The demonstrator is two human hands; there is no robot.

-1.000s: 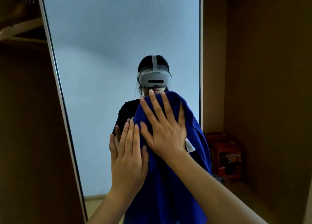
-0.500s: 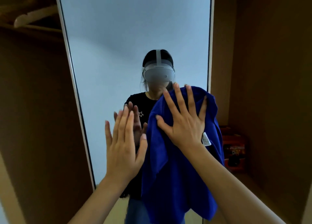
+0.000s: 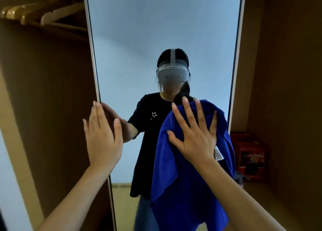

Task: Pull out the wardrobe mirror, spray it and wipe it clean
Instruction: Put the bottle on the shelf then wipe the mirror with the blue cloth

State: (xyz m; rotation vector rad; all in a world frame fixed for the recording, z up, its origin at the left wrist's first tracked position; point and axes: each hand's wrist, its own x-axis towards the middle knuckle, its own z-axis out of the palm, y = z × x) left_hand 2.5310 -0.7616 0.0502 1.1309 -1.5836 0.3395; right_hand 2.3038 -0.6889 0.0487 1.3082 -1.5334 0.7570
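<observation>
Sliding out to the mirror's left edge now, the left hand (image 3: 102, 136) has left the middle of the glass, and the blue cloth (image 3: 188, 169) has swept right with the right hand (image 3: 195, 135). The wardrobe mirror (image 3: 163, 39) stands pulled out between the brown wardrobe panels (image 3: 43, 108), upright, long axis vertical, face toward the person. It looks like a tall, rigid, thin-framed pane, fragile and slick, so I'd steady it by the side frame rather than lean on the glass. That's about where the left hand is, flat and fingers together at the frame. The right hand is spread wide, palm pinning the soft, limp cloth against the lower right of the glass. Wooden hangers (image 3: 45, 12) hang far left; an orange box (image 3: 250, 157) sits on the shelf at right.
</observation>
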